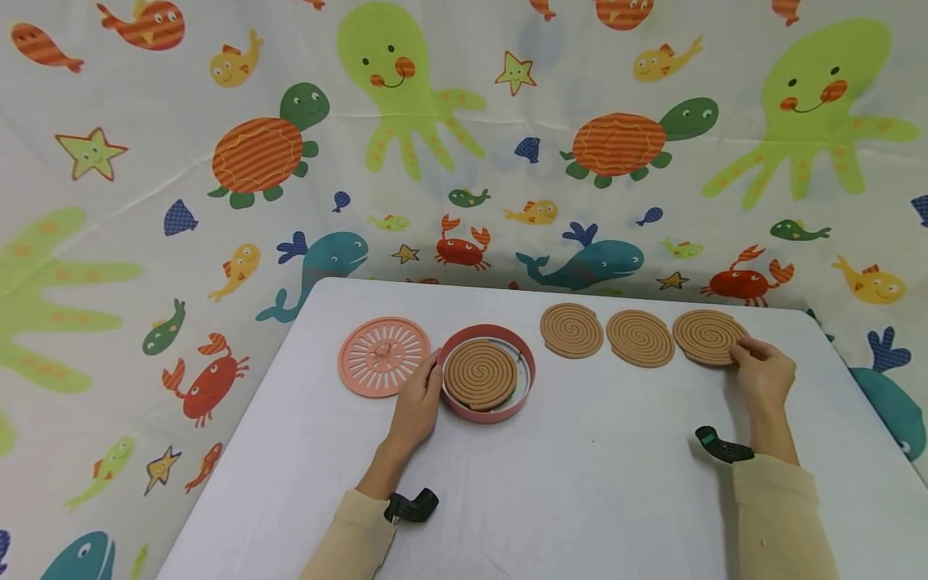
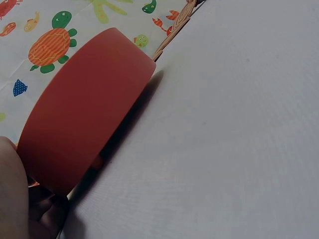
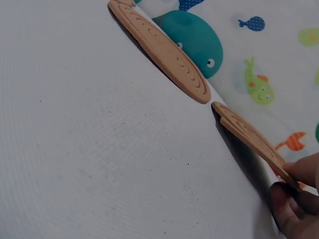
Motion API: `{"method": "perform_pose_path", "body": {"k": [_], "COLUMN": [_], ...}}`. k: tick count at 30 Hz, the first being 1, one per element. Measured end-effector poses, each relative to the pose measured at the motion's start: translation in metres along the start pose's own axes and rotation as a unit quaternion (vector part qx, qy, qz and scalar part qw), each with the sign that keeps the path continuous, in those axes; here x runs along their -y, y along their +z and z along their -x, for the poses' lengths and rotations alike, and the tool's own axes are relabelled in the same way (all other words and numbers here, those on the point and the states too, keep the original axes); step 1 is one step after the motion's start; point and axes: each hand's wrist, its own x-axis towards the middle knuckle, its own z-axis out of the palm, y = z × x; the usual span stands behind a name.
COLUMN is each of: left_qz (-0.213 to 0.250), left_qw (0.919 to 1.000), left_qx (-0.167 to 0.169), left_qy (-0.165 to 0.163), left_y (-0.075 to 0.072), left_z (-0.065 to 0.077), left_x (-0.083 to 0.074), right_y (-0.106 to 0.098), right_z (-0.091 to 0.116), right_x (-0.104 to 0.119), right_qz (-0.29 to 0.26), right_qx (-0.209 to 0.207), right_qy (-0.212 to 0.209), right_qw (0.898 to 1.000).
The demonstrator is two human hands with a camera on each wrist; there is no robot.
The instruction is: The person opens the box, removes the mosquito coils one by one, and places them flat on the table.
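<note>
Printed sea creatures cover the pale cloth backdrop (image 1: 507,173) behind a white table (image 1: 565,475). Near the table's far edge, the left hand (image 1: 416,404) grips the side of a round red dish (image 1: 484,416), its fingers tucked at the lower edge; shadow there makes it hard to tell whether the dish is fully off the table. One brown spiral coil (image 1: 481,374) lies flat inside, off-centre to the left. Just left of the dish sits a pink slotted lid (image 1: 383,350) with a knob in its middle. To the right, a second coil (image 1: 571,331) and a third coil (image 1: 640,338) lie in a row. At the row's right end, the right hand (image 1: 765,375) pinches the edge of a fourth coil (image 1: 706,337) between thumb and fingers, that edge raised above its shadow. Both arms wear beige sleeves (image 1: 779,515).
</note>
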Motion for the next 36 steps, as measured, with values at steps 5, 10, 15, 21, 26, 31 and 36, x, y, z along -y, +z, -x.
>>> {"method": "perform_pose_path", "body": {"k": [5,10,15,21,26,31,36], "left_qz": [0.002,0.001,0.005,0.003,0.000,-0.001,0.000], "left_qw": [1.0000,1.0000,1.0000,1.0000,1.0000,1.0000,0.9997], "left_qx": [-0.002,-0.002,-0.003,-0.004,-0.002,-0.004,-0.018], "left_qy": [0.001,-0.003,0.004,0.001,0.002,0.005,0.014], "left_y": [0.000,0.000,-0.001,-0.001,-0.002,-0.003,-0.002], "left_z": [0.000,0.000,0.001,0.001,0.000,0.000,-0.001], "left_x": [0.000,-0.001,-0.003,-0.003,-0.003,-0.004,-0.003], "right_y": [0.003,0.008,0.009,0.009,0.008,0.006,0.002], "right_z": [0.001,0.002,0.004,0.007,0.009,0.010,0.013], "right_x": [-0.002,-0.003,-0.004,-0.005,-0.005,-0.005,-0.003], "right_qz": [0.080,0.138,0.157,0.161,0.155,0.167,0.165], "right_qx": [-0.010,-0.024,-0.020,-0.018,-0.017,-0.018,-0.014], "right_qy": [-0.040,-0.082,-0.092,-0.093,-0.078,-0.086,-0.096], "right_qw": [0.996,0.987,0.983,0.982,0.985,0.982,0.982]}}
